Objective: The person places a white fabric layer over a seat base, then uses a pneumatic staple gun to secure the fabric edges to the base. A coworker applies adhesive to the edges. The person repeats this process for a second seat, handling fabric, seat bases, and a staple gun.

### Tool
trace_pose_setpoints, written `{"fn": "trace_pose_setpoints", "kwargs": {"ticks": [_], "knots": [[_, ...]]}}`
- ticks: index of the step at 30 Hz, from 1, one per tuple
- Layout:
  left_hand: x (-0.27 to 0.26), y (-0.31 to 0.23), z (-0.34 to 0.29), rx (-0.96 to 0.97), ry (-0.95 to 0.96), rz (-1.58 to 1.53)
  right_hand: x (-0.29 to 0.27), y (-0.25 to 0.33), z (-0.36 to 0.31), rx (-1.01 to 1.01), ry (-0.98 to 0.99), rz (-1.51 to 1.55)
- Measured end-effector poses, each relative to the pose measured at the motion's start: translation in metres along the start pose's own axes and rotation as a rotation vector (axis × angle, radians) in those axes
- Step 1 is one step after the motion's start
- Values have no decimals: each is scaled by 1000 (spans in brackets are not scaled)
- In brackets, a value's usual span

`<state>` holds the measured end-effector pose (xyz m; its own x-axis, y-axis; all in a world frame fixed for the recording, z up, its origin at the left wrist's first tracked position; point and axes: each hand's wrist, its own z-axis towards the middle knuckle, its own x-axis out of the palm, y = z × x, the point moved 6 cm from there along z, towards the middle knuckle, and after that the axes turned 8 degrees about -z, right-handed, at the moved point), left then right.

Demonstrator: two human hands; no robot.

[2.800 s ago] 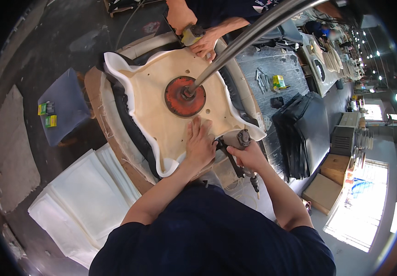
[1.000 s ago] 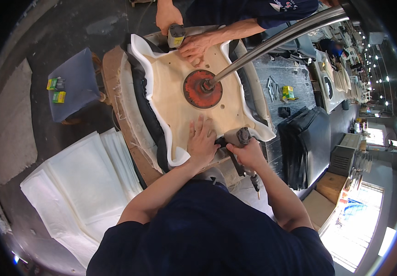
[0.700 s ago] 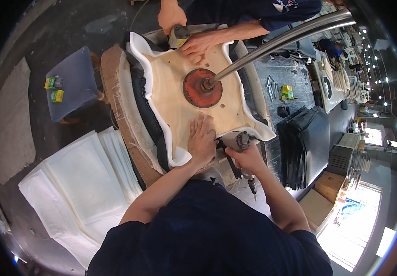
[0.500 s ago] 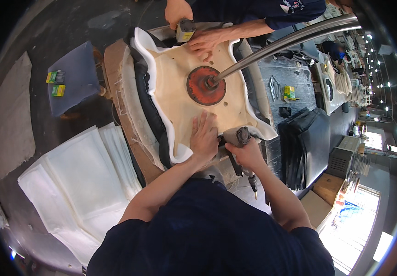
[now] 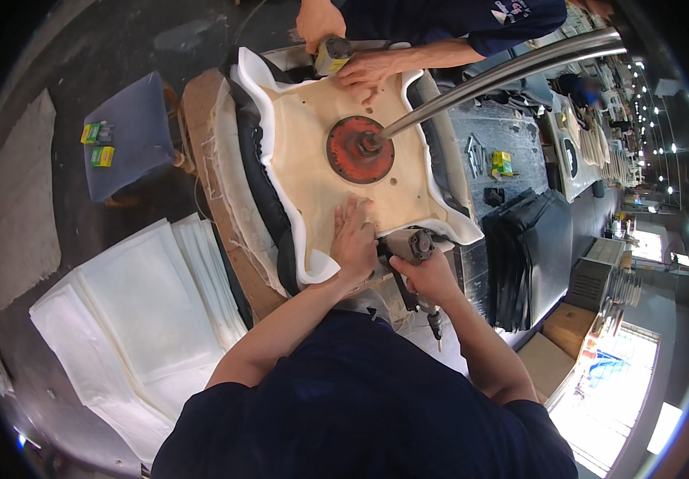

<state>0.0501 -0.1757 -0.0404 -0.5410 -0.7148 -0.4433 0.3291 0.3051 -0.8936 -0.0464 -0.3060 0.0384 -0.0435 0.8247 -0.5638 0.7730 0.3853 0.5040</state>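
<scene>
My left hand (image 5: 354, 243) lies with fingers stretched over the near edge of a curved plywood seat panel (image 5: 300, 152), which is edged with white foam (image 5: 271, 108). My right hand (image 5: 430, 279) is wrapped round a pneumatic staple gun (image 5: 410, 244), its nose by the panel's near edge, just right of my left hand. Black cover material (image 5: 258, 176) shows outside the foam along the left side. A round red press plate (image 5: 360, 150) on a metal arm (image 5: 504, 76) bears on the panel's middle. What lies under the gun's nose is hidden.
Across the panel, a co-worker's hands (image 5: 367, 70) hold the far edge and another staple gun (image 5: 332, 54). White sheets (image 5: 137, 303) are stacked at left; a grey-blue seat (image 5: 129, 128) carries small boxes (image 5: 102, 156). At right stand black sheets (image 5: 532, 255) and a yellow-green box (image 5: 502, 164).
The staple gun in my right hand has shifted slightly left, closer to my left hand. Across the panel, the co-worker's gun and hands have moved a little to the right.
</scene>
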Motion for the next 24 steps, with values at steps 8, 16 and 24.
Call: {"fn": "trace_pose_setpoints", "kwargs": {"ticks": [8,16,24], "knots": [[-10,2,-4,-56,67,89,2,15,8,-88,-61,-81],[-20,2,-14,-180,201,205,4,4,1,-25,28,3],[-15,7,-18,-183,127,168,14,4,-1,-89,30,0]]}}
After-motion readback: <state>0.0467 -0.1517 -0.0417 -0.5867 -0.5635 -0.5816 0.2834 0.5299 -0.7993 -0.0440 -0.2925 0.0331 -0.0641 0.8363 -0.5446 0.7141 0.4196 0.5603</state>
